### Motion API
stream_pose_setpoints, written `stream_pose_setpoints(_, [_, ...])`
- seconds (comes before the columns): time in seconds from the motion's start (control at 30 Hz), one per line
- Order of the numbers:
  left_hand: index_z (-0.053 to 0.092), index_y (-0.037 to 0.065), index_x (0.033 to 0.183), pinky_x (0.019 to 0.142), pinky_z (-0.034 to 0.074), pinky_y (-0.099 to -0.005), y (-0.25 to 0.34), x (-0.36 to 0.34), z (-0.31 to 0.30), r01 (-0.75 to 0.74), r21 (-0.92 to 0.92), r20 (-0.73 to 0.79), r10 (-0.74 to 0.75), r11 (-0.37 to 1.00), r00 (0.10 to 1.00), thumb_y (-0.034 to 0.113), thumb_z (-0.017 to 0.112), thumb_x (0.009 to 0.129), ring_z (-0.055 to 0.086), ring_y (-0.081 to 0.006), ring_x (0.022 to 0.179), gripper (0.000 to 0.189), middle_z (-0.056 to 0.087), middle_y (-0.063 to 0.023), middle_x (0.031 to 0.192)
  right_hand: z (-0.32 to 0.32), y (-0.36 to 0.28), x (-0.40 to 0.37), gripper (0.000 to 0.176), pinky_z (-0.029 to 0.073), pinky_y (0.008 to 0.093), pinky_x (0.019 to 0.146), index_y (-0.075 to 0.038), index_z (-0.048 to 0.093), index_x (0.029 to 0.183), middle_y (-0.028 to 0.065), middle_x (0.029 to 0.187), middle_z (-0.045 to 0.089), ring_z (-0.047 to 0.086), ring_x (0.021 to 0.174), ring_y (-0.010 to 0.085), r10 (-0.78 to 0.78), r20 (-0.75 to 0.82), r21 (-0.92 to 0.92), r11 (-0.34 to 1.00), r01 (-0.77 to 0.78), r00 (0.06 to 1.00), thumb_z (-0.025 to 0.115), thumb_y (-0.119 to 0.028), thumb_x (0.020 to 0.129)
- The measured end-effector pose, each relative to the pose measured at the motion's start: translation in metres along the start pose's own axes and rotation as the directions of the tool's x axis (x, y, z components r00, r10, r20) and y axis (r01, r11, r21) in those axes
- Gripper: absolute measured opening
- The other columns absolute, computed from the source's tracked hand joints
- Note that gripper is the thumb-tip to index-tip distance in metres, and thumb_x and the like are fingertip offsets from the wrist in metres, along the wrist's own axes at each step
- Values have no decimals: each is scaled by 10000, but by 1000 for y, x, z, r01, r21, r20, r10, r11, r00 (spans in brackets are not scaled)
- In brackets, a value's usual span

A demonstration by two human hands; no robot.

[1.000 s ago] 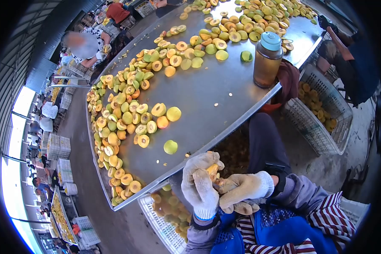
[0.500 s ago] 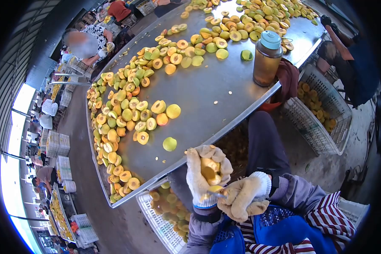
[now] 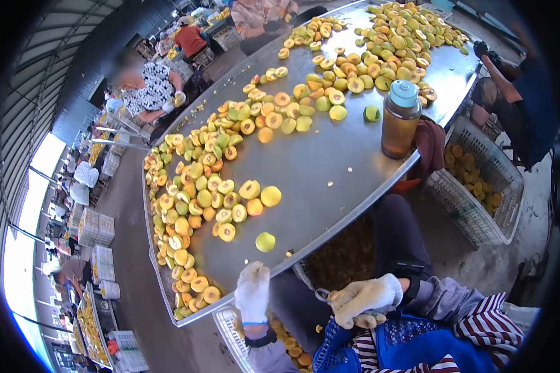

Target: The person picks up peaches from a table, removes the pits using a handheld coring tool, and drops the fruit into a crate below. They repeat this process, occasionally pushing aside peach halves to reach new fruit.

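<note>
My right hand [image 3: 366,301], in a tan work glove, is closed around a small hand tool whose metal loop [image 3: 322,294] sticks out to the left. My left hand [image 3: 252,295], in a white glove, is turned with its back up beside the table's near edge, above a white crate [image 3: 226,324] of fruit pieces. Its fingers are mostly hidden, so whether it holds anything does not show. Halved yellow-green stone fruits [image 3: 227,232] lie cut faces and skins up on the metal table [image 3: 305,186]. One piece [image 3: 266,242] lies apart, nearest my left hand.
A bottle with a teal lid [image 3: 404,93] stands at the table's right edge beside a dark red cloth [image 3: 428,144]. Another white crate [image 3: 473,225] with fruit is on the floor at right. Co-workers sit across the table and at the right.
My left hand has moved left and turned over; the fruit half seen in it before no longer shows. My right hand, with the tool, is now apart from it. The view has shifted slightly.
</note>
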State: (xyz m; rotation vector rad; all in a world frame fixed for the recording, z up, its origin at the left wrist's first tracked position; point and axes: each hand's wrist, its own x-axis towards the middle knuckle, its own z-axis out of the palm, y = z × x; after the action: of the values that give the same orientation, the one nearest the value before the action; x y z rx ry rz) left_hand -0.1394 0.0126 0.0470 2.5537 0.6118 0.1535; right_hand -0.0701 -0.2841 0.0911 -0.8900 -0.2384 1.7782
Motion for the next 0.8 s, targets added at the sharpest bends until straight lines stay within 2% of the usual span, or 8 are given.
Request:
stream_pose_setpoints(0.1, [625, 142, 1242, 1022, 444, -415, 18, 50, 20, -13, -65, 70, 18, 998, 997, 378, 636, 870, 518, -343, 1263, 441, 564, -150, 1354, 8, -8, 4, 293, 402, 191, 368, -74, 631, 823, 6, 576, 563, 518, 416, 63, -51, 21, -119, 991, 53, 998, 632, -348, 926])
stream_pose_setpoints(0.23, [587, 153, 1274, 1032, 431, -473, -8, 111, 70, -111, 282, 119, 80, 953, 990, 440, 703, 798, 486, -346, 1274, 568, 498, -152, 1410, 1, -4, 6, 308, 393, 191, 353, -77, 596, 844, 9, 555, 565, 505, 397, 61, -80, -68, -140, 988, 70, 994, 631, -370, 933])
stream_pose_setpoints(0.33, [580, 151, 1259, 1020, 436, -455, -9, 130, 70, -118, 356, 315, -1, 927, 949, 434, 710, 787, 509, -345, 1230, 565, 522, -155, 1369, -3, 1, 5, 287, 401, 197, 356, -79, 600, 848, 16, 570, 576, 521, 410, 65, -159, -121, -119, 982, 145, 980, 641, -352, 929])
stream_pose_setpoints(0.37, [575, 132, 1240, 933, 498, -478, -19, 128, 73, -214, 344, 258, 127, 914, 958, 415, 698, 819, 582, -327, 1125, 523, 576, -155, 1285, -2, 0, 6, 282, 406, 201, 361, -79, 599, 849, 18, 576, 581, 527, 415, 69, -139, -143, -118, 985, 122, 980, 642, -347, 928])
stream_pose_setpoints(0.4, [566, 115, 1247, 893, 513, -469, -18, 123, 72, -34, -98, 290, 62, 995, 955, 407, 689, 838, 596, -318, 1091, 518, 588, -156, 1259, -3, -3, 5, 277, 411, 205, 366, -79, 599, 849, 20, 581, 586, 532, 420, 74, -117, -165, -120, 988, 98, 979, 644, -341, 927])
stream_pose_setpoints(0.47, [548, 81, 1261, 813, 544, -452, -16, 112, 73, 362, -791, 406, -18, 493, 914, 392, 671, 876, 623, -300, 1025, 511, 611, -158, 1206, -3, -7, 4, 269, 423, 213, 377, -78, 598, 854, 25, 590, 594, 543, 430, 82, -108, -215, -134, 988, 80, 971, 645, -333, 926])
stream_pose_setpoints(0.57, [507, 48, 1326, 718, 592, -430, 32, 75, 46, 433, -899, 420, 154, -61, 894, 455, 551, 954, 662, -289, 975, 553, 624, -174, 1200, 3, -19, 3, 271, 446, 230, 402, -72, 596, 873, 29, 602, 607, 558, 442, 98, -147, -300, -201, 976, 88, 943, 639, -333, 929])
stream_pose_setpoints(0.8, [541, -8, 1266, 667, 566, -320, 103, 7, 18, 403, -915, 397, 219, 22, 891, 588, 417, 982, 675, -258, 825, 672, 651, -189, 1100, 8, -18, 14, 217, 450, 216, 451, -76, 584, 967, -5, 639, 607, 577, 498, 71, -398, -357, -320, 902, 290, 845, 656, -279, 939])
